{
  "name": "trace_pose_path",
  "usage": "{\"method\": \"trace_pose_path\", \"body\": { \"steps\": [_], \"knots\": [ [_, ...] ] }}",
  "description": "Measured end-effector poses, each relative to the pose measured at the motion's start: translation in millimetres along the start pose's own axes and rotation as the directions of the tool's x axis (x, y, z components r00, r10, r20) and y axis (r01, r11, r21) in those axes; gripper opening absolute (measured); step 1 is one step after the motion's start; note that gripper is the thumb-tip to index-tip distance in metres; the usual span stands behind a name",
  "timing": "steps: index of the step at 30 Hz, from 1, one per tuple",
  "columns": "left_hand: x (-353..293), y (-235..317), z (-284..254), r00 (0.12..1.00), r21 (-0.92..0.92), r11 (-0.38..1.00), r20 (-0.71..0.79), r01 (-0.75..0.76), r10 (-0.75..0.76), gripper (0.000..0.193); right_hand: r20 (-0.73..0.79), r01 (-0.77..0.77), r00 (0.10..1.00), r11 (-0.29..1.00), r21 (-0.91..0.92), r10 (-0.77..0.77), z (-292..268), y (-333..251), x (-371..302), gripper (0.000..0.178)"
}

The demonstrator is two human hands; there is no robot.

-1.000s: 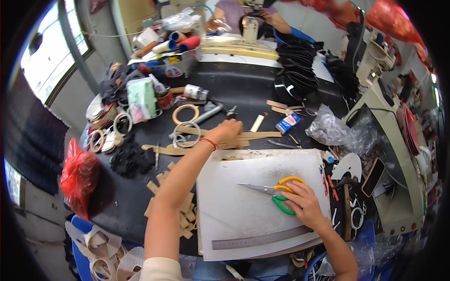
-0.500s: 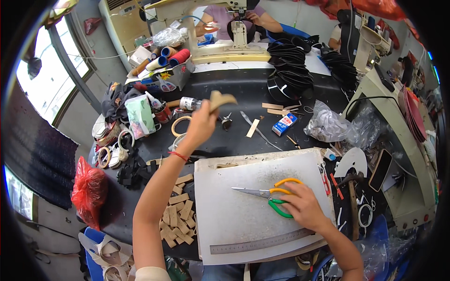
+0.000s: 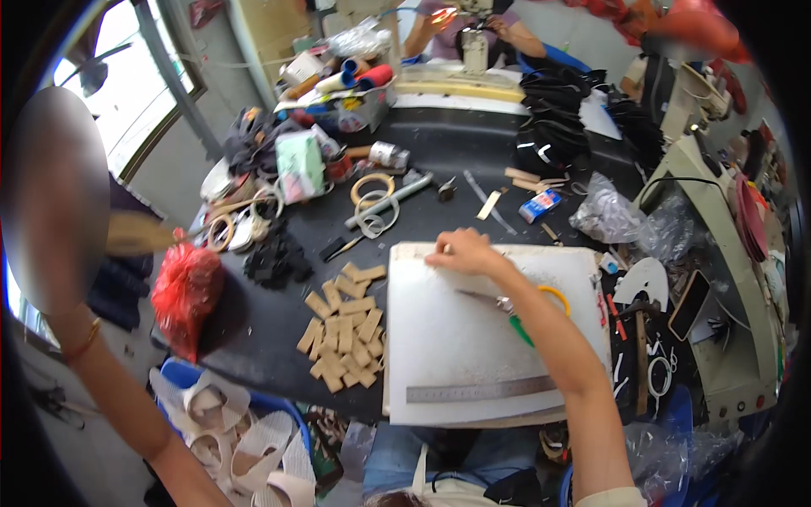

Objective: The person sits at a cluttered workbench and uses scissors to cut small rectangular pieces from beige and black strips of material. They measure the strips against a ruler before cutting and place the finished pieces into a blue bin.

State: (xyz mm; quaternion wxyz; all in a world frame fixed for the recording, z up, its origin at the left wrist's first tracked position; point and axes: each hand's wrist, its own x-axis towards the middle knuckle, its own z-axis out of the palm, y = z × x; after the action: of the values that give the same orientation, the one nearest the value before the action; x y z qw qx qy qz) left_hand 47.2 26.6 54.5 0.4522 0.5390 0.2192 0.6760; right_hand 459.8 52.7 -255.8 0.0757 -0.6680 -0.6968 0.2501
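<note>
My left hand, badly blurred, is raised at the far left of the head view. A bent tan strip sticks out from it, above the red plastic bag. My right hand hovers low over the far left part of the white cutting board, its fingers loosely curled and apart, with nothing seen in them. Under my right forearm lie scissors with one orange and one green handle, partly hidden. A steel ruler rests along the board's near edge. Left of the board is a heap of small tan rectangular pieces.
The knotted red bag sits at the table's left edge, above a blue bin of pale sandal uppers. Tape rings, a blue box, a hammer and a phone lie around. Someone works at a sewing machine opposite.
My left hand has swung far left with the tan strip. My right hand has left the scissors on the board and moved to its far left part. The view has shifted left.
</note>
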Motion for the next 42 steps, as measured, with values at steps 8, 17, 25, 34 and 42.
{"method": "trace_pose_path", "body": {
  "steps": [8,17,25,34,42],
  "knots": [
    [-214,-17,-36,0.885,0.113,0.879,0.000,0.463,-0.466,0.028,-0.330,0.611,0.792,0.655,0.445,-0.514,46,-110,-168,0.019],
    [-360,-151,48,0.606,0.337,0.612,0.139,0.715,-0.784,0.064,-0.068,0.069,0.988,0.002,0.998,-0.136,127,-148,-248,0.025],
    [-389,-183,75,0.716,0.163,0.708,0.013,0.687,-0.698,0.059,-0.298,0.261,0.946,0.245,0.934,0.129,138,-152,-246,0.022],
    [-376,-178,65,0.651,0.021,0.651,-0.048,0.759,-0.757,0.052,-0.781,0.449,0.621,0.788,0.420,0.062,137,-153,-230,0.025],
    [-380,-179,53,0.742,0.213,0.757,0.161,0.618,-0.651,0.052,0.074,-0.068,0.992,0.056,0.996,-0.102,119,-138,-248,0.012]
  ]
}}
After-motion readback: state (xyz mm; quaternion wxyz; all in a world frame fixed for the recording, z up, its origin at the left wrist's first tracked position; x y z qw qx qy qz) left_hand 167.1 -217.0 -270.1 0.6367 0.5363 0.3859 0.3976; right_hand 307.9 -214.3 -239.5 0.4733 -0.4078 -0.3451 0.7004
